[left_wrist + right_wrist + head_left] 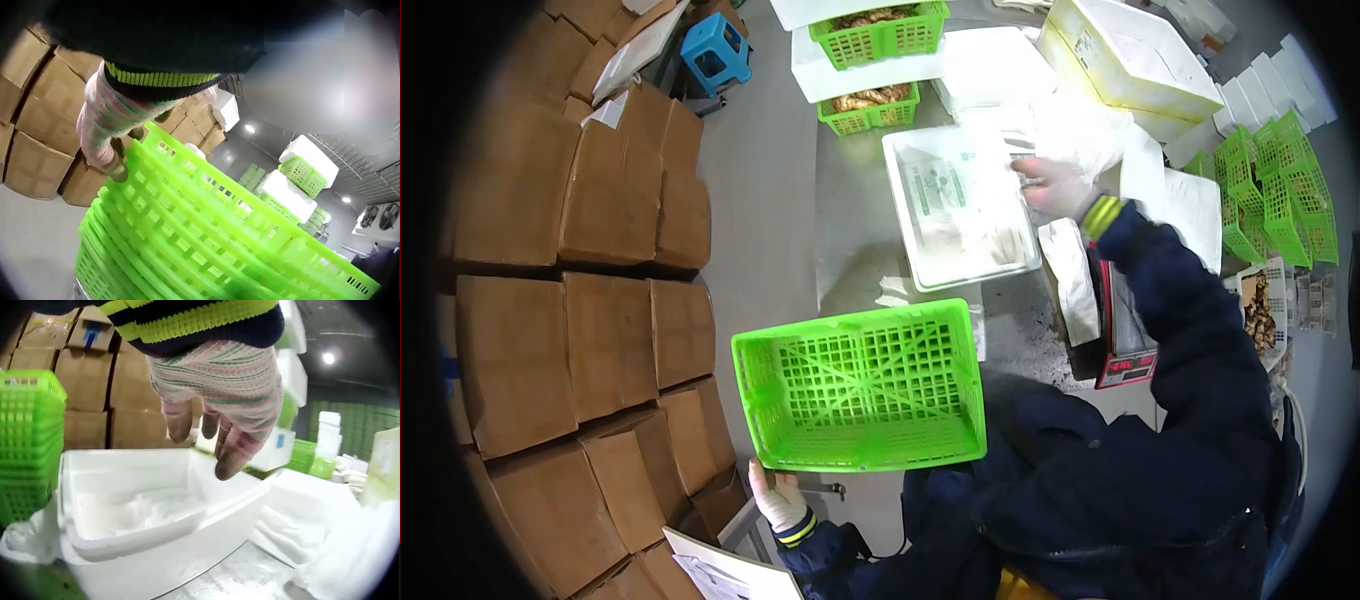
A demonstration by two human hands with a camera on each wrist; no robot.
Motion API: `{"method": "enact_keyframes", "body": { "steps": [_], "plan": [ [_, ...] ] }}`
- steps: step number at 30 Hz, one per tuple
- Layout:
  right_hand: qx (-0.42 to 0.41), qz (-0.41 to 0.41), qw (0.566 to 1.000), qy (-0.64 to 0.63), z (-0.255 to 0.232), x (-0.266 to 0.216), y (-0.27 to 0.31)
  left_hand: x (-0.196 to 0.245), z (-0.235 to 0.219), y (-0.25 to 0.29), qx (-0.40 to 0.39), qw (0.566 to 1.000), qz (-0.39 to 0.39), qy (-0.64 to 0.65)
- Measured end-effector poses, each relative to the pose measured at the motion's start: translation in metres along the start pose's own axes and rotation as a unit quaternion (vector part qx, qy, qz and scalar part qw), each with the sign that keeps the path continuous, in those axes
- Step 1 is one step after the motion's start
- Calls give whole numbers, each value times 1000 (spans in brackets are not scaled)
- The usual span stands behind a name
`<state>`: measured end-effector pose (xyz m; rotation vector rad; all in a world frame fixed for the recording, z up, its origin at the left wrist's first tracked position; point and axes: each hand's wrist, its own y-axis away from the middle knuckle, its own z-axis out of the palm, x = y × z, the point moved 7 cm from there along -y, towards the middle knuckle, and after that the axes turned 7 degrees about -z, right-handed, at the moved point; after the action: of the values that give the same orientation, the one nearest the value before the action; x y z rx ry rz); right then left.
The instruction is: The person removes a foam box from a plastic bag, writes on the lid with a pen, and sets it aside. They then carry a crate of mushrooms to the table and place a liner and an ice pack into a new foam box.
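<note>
My left hand (778, 500), in a striped knit glove with bare fingertips, grips the near left corner of a green plastic basket (855, 395). In the left wrist view its fingers curl at the rim, and this basket (206, 212) tops a nested stack. The basket holds nothing. My right hand (1055, 190), gloved alike, is over the right rim of a white foam box (915, 265). Seen from the right wrist, that hand (219, 400) hangs with loosely bent fingers and nothing in them. Crumpled white lining lies inside the box (156, 553).
Stacked cardboard boxes (520, 350) line the left side. A red-edged scale (1128, 370) stands right of the foam box. Farther back are filled green baskets (865, 120) between white foam boxes, and a large yellowed foam box (1140, 90). More green baskets (1280, 190) stand far right.
</note>
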<state>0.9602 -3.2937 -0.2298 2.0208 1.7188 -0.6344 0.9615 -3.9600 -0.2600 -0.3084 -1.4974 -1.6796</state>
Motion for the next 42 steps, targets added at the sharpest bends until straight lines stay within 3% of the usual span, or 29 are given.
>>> {"method": "enact_keyframes", "body": {
  "steps": [1,2,3,6,9,14,16,17,19,21,22,24,25,26,28,29,30,32,33,34,36,37,38,39,40,41,42],
  "plan": [
    [-42,-40,994,90,27,-16,-24,0,-6,1,6,1000,0,-3],
    [-129,-38,974,182,65,-1,-53,-1,-8,3,13,1000,2,-4],
    [-206,24,935,289,88,9,-78,2,8,14,-25,999,11,-20],
    [-248,63,870,421,105,5,-93,-3,0,19,-5,999,28,-33],
    [-291,75,869,393,117,15,-97,-14,0,18,-1,1000,18,-5],
    [-282,62,850,441,131,18,-92,-11,-4,20,-19,999,23,16],
    [-196,53,873,443,140,22,-95,-2,-14,14,-21,999,28,8],
    [-197,53,873,442,135,27,-92,1,-17,13,-22,999,34,1],
    [-124,34,920,370,106,26,-91,21,-26,22,81,989,108,-61],
    [-19,31,942,334,79,32,-96,54,-8,41,180,948,201,-170],
    [-18,36,942,334,75,27,-92,61,-4,40,150,950,222,-162],
    [-132,61,939,312,86,11,-95,80,27,54,181,925,265,-202],
    [-179,100,949,241,97,7,-98,87,44,61,180,906,297,-243],
    [-179,99,949,241,103,4,-101,89,56,66,180,906,298,-242],
    [-176,-20,931,318,119,-17,-118,89,95,73,105,900,309,-288],
    [-210,-37,922,323,133,-28,-125,88,120,80,65,882,317,-344],
    [-242,-54,911,329,146,-39,-129,78,148,86,-7,894,295,-338],
    [-198,-55,897,392,162,-34,-131,60,214,102,-171,803,303,-484],
    [-216,-39,900,376,158,-40,-133,49,251,109,-245,710,299,-588],
    [-237,-26,902,361,154,-47,-133,38,287,118,-314,641,338,-613],
    [-231,-9,899,373,162,-47,-129,12,354,125,-408,547,391,-618],
    [-223,-1,893,392,162,-46,-133,-37,397,97,-439,472,426,-634],
    [-223,18,911,346,163,-39,-135,-73,411,67,-412,434,444,-667],
    [-220,-1,910,352,163,-39,-134,-103,420,38,-393,393,415,-720],
    [-215,-20,908,360,162,-40,-134,-129,424,10,-407,352,278,-795],
    [-218,-30,914,342,158,-39,-134,-143,423,-5,-453,408,114,-784],
    [-218,-32,914,340,156,-35,-135,-150,419,-11,-457,366,127,-800]
  ]
}}
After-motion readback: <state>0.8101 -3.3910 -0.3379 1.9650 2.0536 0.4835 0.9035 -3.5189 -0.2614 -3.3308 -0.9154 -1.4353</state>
